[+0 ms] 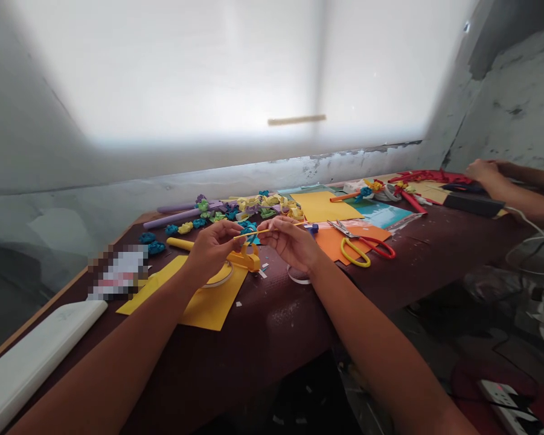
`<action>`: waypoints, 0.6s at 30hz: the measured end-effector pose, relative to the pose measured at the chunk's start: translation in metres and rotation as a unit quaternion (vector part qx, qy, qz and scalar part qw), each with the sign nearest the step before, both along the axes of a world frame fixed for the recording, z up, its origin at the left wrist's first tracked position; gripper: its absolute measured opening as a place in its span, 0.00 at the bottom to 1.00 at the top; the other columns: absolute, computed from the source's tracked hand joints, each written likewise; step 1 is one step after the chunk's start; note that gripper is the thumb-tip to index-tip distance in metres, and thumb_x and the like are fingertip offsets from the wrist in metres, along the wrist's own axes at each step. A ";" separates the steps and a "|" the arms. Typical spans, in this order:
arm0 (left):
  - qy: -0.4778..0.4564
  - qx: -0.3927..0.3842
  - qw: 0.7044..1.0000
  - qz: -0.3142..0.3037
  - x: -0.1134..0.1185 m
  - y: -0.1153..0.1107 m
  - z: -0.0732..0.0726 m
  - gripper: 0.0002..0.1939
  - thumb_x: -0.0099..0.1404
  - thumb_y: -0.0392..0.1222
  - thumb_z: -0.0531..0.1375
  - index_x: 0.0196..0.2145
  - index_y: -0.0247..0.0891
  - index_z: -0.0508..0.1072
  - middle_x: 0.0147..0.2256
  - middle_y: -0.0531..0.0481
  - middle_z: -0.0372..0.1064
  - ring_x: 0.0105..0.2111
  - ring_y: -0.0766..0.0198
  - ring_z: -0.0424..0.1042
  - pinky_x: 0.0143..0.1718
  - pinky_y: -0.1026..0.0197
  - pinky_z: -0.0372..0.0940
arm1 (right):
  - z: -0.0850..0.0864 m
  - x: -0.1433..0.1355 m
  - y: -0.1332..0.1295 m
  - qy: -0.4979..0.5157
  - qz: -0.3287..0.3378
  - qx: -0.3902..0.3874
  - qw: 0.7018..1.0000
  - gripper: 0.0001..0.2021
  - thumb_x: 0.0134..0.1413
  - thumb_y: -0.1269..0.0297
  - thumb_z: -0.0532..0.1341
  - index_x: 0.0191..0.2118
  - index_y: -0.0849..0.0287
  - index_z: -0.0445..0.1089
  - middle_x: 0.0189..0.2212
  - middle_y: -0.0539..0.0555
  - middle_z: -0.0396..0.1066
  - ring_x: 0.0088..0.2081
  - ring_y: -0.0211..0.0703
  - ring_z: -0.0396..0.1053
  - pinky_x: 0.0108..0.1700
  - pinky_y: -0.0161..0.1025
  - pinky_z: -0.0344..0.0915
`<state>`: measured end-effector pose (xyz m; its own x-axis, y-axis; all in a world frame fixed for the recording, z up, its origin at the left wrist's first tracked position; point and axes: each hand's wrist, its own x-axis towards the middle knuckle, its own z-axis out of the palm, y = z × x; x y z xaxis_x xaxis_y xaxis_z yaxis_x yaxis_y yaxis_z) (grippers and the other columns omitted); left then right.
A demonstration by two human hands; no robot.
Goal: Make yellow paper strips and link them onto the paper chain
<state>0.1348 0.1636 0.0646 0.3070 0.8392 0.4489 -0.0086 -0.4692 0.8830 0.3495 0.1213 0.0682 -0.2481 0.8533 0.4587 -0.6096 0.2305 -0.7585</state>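
Observation:
A thin yellow paper strip [259, 232] stretches between my two hands above the table. My left hand [214, 246] pinches its left end with thumb and fingers. On the other side, my right hand [290, 240] has fingers closed on the strip, and the strip's far end shows past the knuckles. Just behind the strip is a blue paper curl [249, 228]. Under and between the hands sit a yellow tape dispenser [247, 260] and yellow paper sheets [212, 308]. A tape roll [221, 279] lies below my left hand, partly hidden, and a white ring [298, 277] below my right wrist.
Scissors [357, 251] with yellow and red handles rest on orange paper [377, 234]. Behind are crumpled paper flowers [185, 227], purple rolled tubes [176, 217] and a yellow sheet [328, 206]. A white case [40, 344] stands left. Another person's hands [484, 171] work at far right.

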 end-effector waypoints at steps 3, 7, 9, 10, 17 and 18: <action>0.007 0.007 1.000 -0.009 -0.001 0.002 -0.002 0.18 0.59 0.45 0.74 0.42 0.35 0.76 0.34 0.52 0.76 0.31 0.66 0.74 0.35 0.61 0.70 | -0.001 0.000 -0.001 -0.009 0.011 0.020 1.000 0.15 0.56 0.53 0.71 0.27 0.59 0.77 0.37 0.54 0.79 0.38 0.39 0.76 0.47 0.38 0.76; 0.021 0.008 1.000 -0.008 -0.001 0.004 -0.003 0.12 0.65 0.41 0.70 0.44 0.34 0.75 0.35 0.53 0.75 0.32 0.66 0.74 0.36 0.60 0.72 | 0.000 0.000 -0.001 -0.010 0.016 0.047 0.999 0.20 0.57 0.49 0.71 0.22 0.58 0.77 0.34 0.53 0.77 0.37 0.39 0.74 0.45 0.35 0.75; 0.025 0.009 1.000 0.001 -0.001 0.004 -0.003 0.12 0.66 0.41 0.69 0.44 0.34 0.75 0.36 0.52 0.74 0.33 0.65 0.74 0.37 0.59 0.72 | 0.000 0.000 -0.002 -0.012 0.017 0.057 0.998 0.22 0.56 0.47 0.72 0.20 0.58 0.77 0.32 0.53 0.77 0.35 0.37 0.72 0.42 0.34 0.74; 0.024 0.009 1.000 0.006 0.000 0.004 -0.003 0.12 0.66 0.42 0.70 0.43 0.34 0.76 0.36 0.52 0.74 0.34 0.65 0.74 0.38 0.58 0.72 | 0.000 0.000 -0.002 -0.013 0.017 0.061 0.998 0.22 0.55 0.46 0.72 0.20 0.58 0.77 0.31 0.53 0.77 0.34 0.37 0.72 0.41 0.34 0.73; 0.007 -0.005 1.000 0.017 0.002 -0.002 0.003 0.21 0.54 0.50 0.77 0.40 0.37 0.78 0.35 0.50 0.77 0.36 0.64 0.74 0.39 0.62 0.69 | -0.002 -0.001 -0.002 -0.049 0.005 0.076 0.996 0.20 0.51 0.46 0.75 0.22 0.58 0.79 0.32 0.54 0.78 0.36 0.39 0.73 0.41 0.35 0.71; 0.004 -0.007 1.000 0.018 0.002 -0.003 0.004 0.22 0.53 0.51 0.77 0.40 0.38 0.79 0.35 0.50 0.77 0.36 0.64 0.75 0.39 0.62 0.69 | -0.002 -0.002 -0.002 -0.055 0.001 0.076 0.996 0.21 0.50 0.45 0.75 0.22 0.58 0.79 0.32 0.54 0.78 0.36 0.39 0.73 0.41 0.35 0.71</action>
<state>0.1367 0.1610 0.0690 0.2797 0.8558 0.4353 0.0148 -0.4572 0.8893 0.3476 0.1192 0.0664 -0.3053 0.7755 0.5526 -0.5251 0.3471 -0.7771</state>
